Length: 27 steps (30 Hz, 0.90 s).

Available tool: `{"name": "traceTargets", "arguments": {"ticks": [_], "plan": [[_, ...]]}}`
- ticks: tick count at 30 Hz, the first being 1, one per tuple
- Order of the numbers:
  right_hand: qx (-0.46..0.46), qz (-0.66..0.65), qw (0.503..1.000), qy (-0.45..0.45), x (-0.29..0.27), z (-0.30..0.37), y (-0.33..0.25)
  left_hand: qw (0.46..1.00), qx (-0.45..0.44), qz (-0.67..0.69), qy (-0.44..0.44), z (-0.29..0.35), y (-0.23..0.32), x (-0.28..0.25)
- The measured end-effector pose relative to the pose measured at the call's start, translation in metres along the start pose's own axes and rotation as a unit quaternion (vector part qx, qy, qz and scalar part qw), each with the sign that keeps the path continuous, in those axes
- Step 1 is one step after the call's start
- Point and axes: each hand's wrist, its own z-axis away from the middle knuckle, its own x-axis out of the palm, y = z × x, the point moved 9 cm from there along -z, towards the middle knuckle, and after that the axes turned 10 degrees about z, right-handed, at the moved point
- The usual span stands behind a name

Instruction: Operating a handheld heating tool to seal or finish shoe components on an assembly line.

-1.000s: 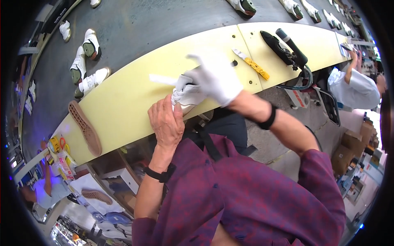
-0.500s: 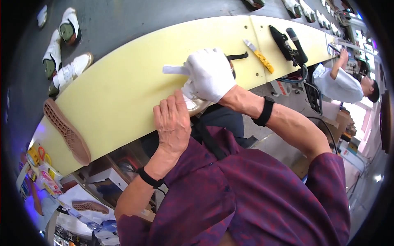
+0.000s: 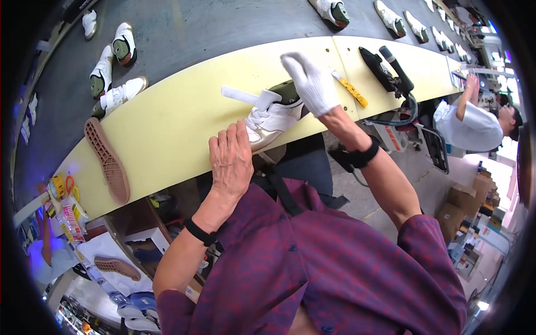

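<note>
A white sneaker (image 3: 273, 124) with a gold toe and green lining lies near the front edge of the pale yellow table, its strap (image 3: 240, 94) unfastened and sticking out to the left. My bare left hand (image 3: 230, 159) grips the sneaker at its toe; the thumb is hidden. Over the heel end, my right hand (image 3: 311, 84) in a white knitted glove is raised, its fingers stretched out and apart, with nothing visible in them. Part of the heel is hidden behind the glove.
A yellow-handled cutter (image 3: 353, 91) and a black hand tool (image 3: 391, 70) with a hose lie to the right. At the left sits a brown shoe sole (image 3: 107, 161). Several white sneakers (image 3: 124, 95) stand on the grey surface beyond. A co-worker (image 3: 474, 123) is at far right.
My right hand has lifted off the sneaker, moving up and right, so its lining and laces now show. The dark strip near that hand is out of sight. My left hand stays at the toe.
</note>
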Motion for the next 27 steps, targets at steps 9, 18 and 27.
{"name": "traceTargets", "arguments": {"ticks": [9,18,27], "plan": [[0.033,0.060,0.997,-0.033,-0.004,0.077,0.032,0.988,-0.026,0.151,-0.029,-0.017,0.003,0.001],[0.012,0.062,0.998,-0.021,0.000,0.079,0.031,0.931,-0.183,0.315,-0.017,-0.043,-0.020,0.040],[0.014,0.075,0.997,0.009,-0.005,0.077,0.038,0.928,-0.186,0.323,-0.021,-0.040,-0.025,0.051]]}}
